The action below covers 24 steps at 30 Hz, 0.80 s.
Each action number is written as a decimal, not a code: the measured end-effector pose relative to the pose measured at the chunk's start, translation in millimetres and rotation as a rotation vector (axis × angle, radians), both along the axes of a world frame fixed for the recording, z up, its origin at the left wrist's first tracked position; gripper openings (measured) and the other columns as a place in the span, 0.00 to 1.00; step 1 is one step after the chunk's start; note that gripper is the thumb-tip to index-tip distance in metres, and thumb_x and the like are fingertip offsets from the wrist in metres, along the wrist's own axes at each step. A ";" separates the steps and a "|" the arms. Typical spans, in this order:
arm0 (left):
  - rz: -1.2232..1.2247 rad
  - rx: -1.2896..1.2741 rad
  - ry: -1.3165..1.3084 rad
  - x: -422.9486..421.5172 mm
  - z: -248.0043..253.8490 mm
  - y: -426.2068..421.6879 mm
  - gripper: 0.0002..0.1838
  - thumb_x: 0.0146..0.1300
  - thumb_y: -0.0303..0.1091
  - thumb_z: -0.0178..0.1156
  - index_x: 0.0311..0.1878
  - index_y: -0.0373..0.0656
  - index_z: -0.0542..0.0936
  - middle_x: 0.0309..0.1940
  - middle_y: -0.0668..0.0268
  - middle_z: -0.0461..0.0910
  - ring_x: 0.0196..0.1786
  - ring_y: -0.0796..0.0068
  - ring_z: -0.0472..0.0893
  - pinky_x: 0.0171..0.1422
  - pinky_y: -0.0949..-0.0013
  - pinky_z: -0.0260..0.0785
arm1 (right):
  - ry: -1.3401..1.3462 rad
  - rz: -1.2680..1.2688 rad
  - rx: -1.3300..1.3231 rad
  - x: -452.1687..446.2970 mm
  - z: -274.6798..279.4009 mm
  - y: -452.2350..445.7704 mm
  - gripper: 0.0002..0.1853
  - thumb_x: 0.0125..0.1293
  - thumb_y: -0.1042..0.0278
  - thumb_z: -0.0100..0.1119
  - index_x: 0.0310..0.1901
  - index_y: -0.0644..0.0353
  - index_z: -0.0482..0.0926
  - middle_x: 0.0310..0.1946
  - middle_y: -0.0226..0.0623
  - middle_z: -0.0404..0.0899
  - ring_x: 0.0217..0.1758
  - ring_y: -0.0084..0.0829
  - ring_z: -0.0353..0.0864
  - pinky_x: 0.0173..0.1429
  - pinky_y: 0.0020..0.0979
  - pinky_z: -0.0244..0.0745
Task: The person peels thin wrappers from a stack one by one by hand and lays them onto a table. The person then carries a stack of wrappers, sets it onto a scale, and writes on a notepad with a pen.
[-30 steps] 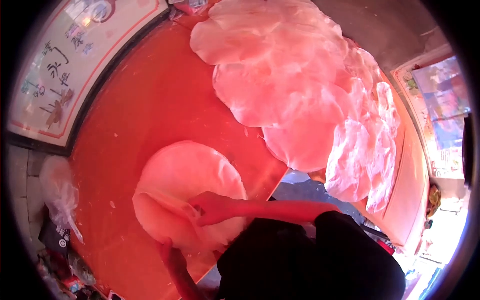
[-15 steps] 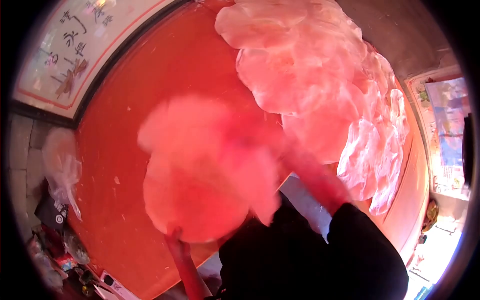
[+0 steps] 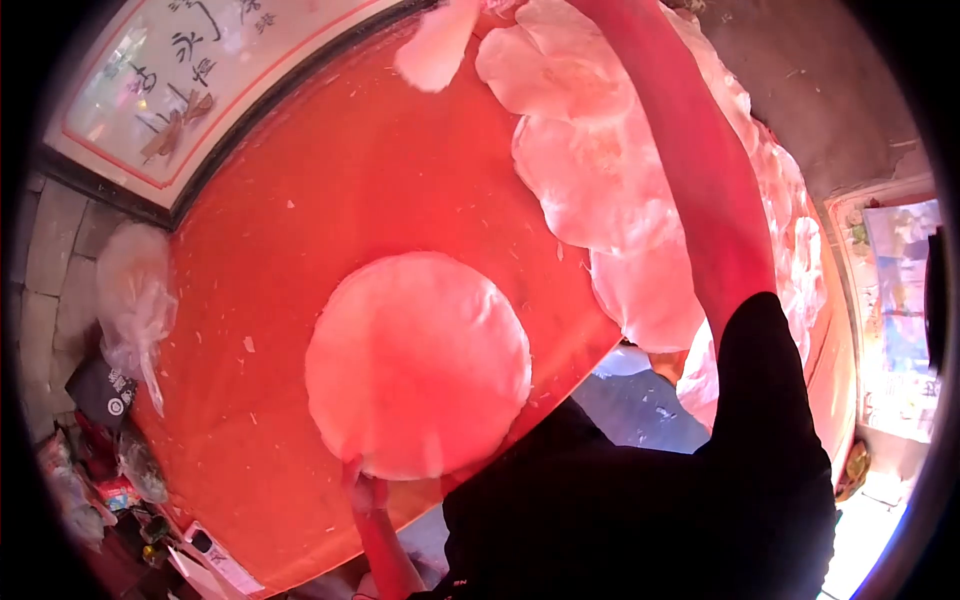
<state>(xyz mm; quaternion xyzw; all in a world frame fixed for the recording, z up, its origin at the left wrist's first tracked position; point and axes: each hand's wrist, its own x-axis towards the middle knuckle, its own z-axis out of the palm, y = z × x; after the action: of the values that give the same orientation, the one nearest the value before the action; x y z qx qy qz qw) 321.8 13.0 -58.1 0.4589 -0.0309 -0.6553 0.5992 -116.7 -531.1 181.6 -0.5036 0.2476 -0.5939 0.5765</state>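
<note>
A pale, round stack of thin, dough-like sheets [image 3: 420,360] lies on the red table near its front edge. My left hand [image 3: 366,487] is at the stack's near edge, with its fingers closed on the rim. My right arm stretches far across the table, over other spread sheets. At the top edge of the view, my right hand [image 3: 500,6] is mostly cut off. A thin, soft sheet [image 3: 437,47] hangs bunched beside it and appears to be in its grip.
Overlapping thin sheets [image 3: 600,180] cover the right side of the red table [image 3: 250,300]. A framed panel with writing [image 3: 150,110] borders the far left. A clear plastic bag [image 3: 135,290] and a phone [image 3: 202,541] lie along the left side.
My right hand has swept away from the round stack toward the far side of the table, carrying a thin sheet. The stack's round top now shows. My left hand stays at its near edge.
</note>
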 end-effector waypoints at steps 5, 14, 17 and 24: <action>-0.030 -0.213 0.195 -2.4 7.8 -0.1 0.29 0.59 0.35 0.58 0.64 0.37 0.65 0.57 0.61 0.72 0.60 0.64 0.71 0.65 0.58 0.62 | 0.002 -0.301 0.528 -66.8 -164.0 -9.6 0.09 0.63 0.69 0.55 0.41 0.64 0.78 0.32 0.41 0.79 0.29 0.29 0.79 0.37 0.29 0.78; -0.261 -0.115 -0.538 -62.9 71.0 -69.2 0.22 0.59 0.36 0.64 0.53 0.37 0.70 0.47 0.64 0.75 0.48 0.75 0.74 0.52 0.70 0.66 | -0.133 0.243 0.776 202.4 -217.0 388.8 0.29 0.58 0.52 0.62 0.55 0.66 0.73 0.43 0.49 0.79 0.44 0.40 0.80 0.47 0.41 0.77; -0.263 -0.091 -0.485 -54.6 67.5 -57.6 0.26 0.57 0.37 0.66 0.55 0.36 0.69 0.48 0.63 0.75 0.52 0.74 0.73 0.55 0.69 0.66 | 0.408 0.610 0.570 187.0 -162.4 382.6 0.30 0.53 0.65 0.70 0.57 0.65 0.72 0.46 0.41 0.79 0.46 0.29 0.79 0.49 0.31 0.76; -0.065 -0.032 -0.473 -66.9 76.2 -51.7 0.30 0.55 0.37 0.69 0.57 0.35 0.68 0.49 0.61 0.76 0.51 0.71 0.76 0.54 0.67 0.69 | 0.541 0.660 0.563 184.5 -179.2 383.7 0.11 0.54 0.74 0.63 0.39 0.67 0.77 0.34 0.33 0.79 0.39 0.22 0.78 0.41 0.29 0.75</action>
<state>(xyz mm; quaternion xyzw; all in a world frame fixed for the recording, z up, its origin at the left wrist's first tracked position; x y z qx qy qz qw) 255.0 -38.8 18.1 0.5889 -0.1954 -0.5480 0.5611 67.9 -147.5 2.5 -0.5159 0.3661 -0.1386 0.7620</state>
